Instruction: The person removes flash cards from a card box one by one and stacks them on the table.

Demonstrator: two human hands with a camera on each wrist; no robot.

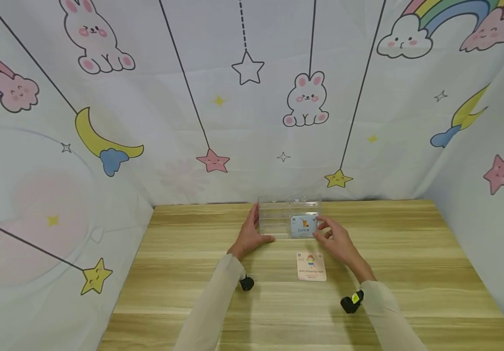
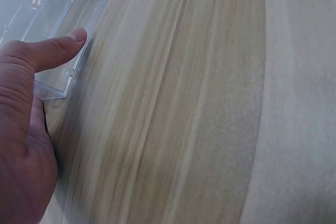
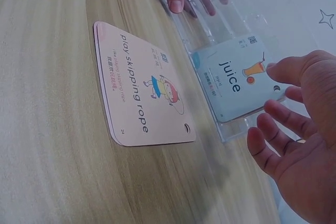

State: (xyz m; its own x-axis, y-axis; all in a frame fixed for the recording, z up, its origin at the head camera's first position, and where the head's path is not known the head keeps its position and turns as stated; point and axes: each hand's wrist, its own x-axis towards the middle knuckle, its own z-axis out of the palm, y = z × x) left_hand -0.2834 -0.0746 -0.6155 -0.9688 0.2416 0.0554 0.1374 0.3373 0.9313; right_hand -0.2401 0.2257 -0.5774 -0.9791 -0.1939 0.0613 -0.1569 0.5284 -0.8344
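Note:
My left hand [image 1: 251, 234] grips the left end of a clear plastic box [image 1: 273, 225], with the thumb along its front edge and the fingers round its side. A blue "juice" card [image 3: 226, 72] lies face up in the right half of this box. At that card's upper right, my right hand [image 1: 334, 240] has one fingertip on the card's edge. Its other fingers are loosely bent and spaced apart beside the right edge. Nearer to me, a small stack of pink cards [image 3: 142, 87] lies on the table, with "play skipping rope" on top.
The box stands on a wood-grain table [image 1: 181, 273] near its back edge. A white cloth [image 1: 252, 122] printed with rabbits, stars and rainbows hangs behind and along both sides. Black wrist cameras [image 1: 246, 282] sit under the sleeves.

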